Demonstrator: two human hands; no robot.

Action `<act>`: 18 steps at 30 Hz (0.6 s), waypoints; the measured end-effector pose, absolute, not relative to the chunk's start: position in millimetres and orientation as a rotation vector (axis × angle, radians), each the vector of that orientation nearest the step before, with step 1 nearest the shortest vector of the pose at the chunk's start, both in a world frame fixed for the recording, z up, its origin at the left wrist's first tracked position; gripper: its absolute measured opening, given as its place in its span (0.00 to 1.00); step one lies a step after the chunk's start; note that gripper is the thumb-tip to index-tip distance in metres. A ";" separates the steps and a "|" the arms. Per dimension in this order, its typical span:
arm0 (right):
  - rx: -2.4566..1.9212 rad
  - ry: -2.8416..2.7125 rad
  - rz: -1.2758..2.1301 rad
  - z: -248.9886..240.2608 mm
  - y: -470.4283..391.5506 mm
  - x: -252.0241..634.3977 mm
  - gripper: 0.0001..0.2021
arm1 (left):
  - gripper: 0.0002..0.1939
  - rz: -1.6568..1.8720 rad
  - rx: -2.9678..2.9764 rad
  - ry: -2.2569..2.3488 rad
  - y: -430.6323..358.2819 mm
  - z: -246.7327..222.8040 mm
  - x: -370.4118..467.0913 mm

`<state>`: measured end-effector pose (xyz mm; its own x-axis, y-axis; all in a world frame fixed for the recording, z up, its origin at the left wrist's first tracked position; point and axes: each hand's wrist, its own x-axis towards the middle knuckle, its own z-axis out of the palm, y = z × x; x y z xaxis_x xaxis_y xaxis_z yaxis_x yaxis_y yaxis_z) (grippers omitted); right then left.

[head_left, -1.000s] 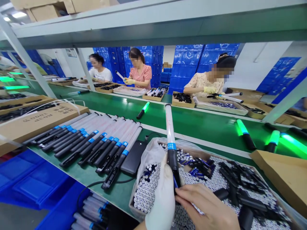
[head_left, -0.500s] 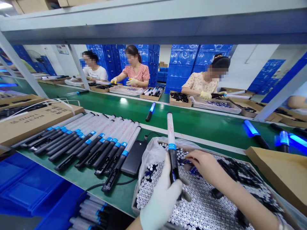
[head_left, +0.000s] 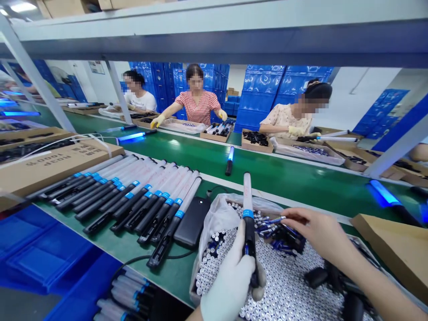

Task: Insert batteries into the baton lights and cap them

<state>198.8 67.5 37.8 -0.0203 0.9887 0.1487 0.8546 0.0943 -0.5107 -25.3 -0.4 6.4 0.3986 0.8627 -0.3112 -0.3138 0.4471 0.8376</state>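
Note:
My gloved left hand is wrapped around the black handle of a light stick, which stands nearly upright with its white tube on top and a blue band in the middle. An open slot in the handle shows something blue inside. Bare, my right hand pinches a small blue-and-silver battery by its end, over loose batteries lying askew. Beneath both hands is a plastic-lined box packed with upright batteries. Black plastic parts lie on the batteries below my right forearm.
Several light sticks lie in a row at left, beside a black power bank. A green conveyor carries glowing sticks. Cardboard boxes stand on the left and right. Co-workers sit opposite, under an overhead shelf.
My right hand has moved right and now shows a battery at its fingertips. The light stick in my left hand sits lower in view. Another glowing stick lies on the conveyor by a co-worker's hand.

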 end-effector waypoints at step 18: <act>-1.639 -2.109 0.613 34.0 66.0 176.4 0.11 | 0.41 0.904 0.688 0.751 3.1 7.5 -24.4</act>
